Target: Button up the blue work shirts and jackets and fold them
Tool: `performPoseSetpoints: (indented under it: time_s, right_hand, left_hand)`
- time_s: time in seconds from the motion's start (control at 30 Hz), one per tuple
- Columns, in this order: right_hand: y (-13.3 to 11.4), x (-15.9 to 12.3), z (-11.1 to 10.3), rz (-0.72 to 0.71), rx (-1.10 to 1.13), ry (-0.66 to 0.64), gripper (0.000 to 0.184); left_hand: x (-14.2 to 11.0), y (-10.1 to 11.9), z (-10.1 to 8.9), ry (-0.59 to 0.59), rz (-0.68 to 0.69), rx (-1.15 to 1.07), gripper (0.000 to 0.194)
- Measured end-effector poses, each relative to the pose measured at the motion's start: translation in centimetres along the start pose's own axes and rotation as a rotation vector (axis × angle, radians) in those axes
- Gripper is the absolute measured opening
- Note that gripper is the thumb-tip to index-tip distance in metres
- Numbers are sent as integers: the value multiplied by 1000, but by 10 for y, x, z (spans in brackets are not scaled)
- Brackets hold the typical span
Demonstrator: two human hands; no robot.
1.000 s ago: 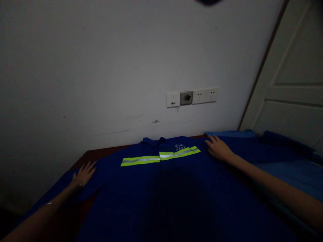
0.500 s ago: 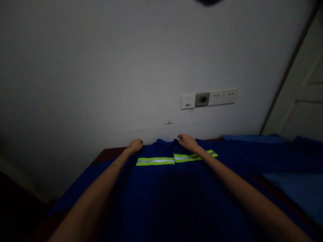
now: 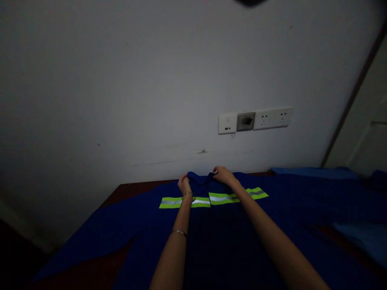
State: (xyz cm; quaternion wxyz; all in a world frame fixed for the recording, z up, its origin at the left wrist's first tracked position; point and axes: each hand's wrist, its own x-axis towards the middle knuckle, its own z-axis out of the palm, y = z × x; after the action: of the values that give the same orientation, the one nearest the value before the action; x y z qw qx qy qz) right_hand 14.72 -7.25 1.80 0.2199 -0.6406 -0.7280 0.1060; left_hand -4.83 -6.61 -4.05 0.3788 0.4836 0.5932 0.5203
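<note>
A dark blue work jacket [image 3: 229,233] lies spread out with its collar [image 3: 199,178] toward the wall. Yellow-green reflective strips [image 3: 223,199] cross its chest. My left hand [image 3: 184,185] pinches the left end of the collar, a bracelet at its wrist. At the collar's right end, my right hand [image 3: 223,175] has its thumb and fingers closed on the edge. The left sleeve [image 3: 99,225] stretches out toward the lower left. My forearms cover parts of the jacket front and the strips.
A dark red tabletop [image 3: 127,191] shows beneath the jacket. Behind it rises a white wall [image 3: 151,88] with a row of sockets [image 3: 255,121]. Lighter blue cloth [image 3: 365,237] lies at the right, near a pale door [image 3: 369,133].
My left hand has moved right, from the jacket's left shoulder to the left end of the collar. My right hand stays at the collar's right end. The view has shifted slightly.
</note>
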Motion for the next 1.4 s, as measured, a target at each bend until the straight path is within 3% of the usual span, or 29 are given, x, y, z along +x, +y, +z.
performPoseSetpoints:
  time_s: [0.1,0.27,0.33,0.4,0.57,0.67,0.77,0.93,1.03,1.13,1.4]
  right_hand:
    - [9,5,3,10,39,-21,25]
    - [14,16,5,54,194,-61,13]
    - [15,20,4,94,290,-57,17]
    - [17,23,1,148,388,-29,23]
    - [24,24,-4,262,610,23,25]
    - [23,25,-3,312,757,25,21]
    - [18,27,0,340,912,39,15]
    - [13,27,10,367,1094,115,7]
    - [16,28,18,391,1141,176,8]
    - [20,30,27,406,1139,224,11]
    - [31,38,39,354,939,253,18]
  left_hand:
    - [5,8,1,110,55,105,39]
    - [14,28,-8,31,186,458,29]
    - [16,34,-13,-17,163,519,28]
    - [16,39,-17,-111,57,514,32]
    - [13,43,-22,-374,-277,358,26]
    - [12,42,-22,-323,-317,222,16]
    - [15,39,-22,-239,-319,-50,13]
    - [20,32,-14,-367,-414,-604,16]
    - [20,26,-3,-338,-363,-775,19]
    - [16,18,9,-388,-261,-836,29]
    - [12,2,27,-282,-135,-624,32]
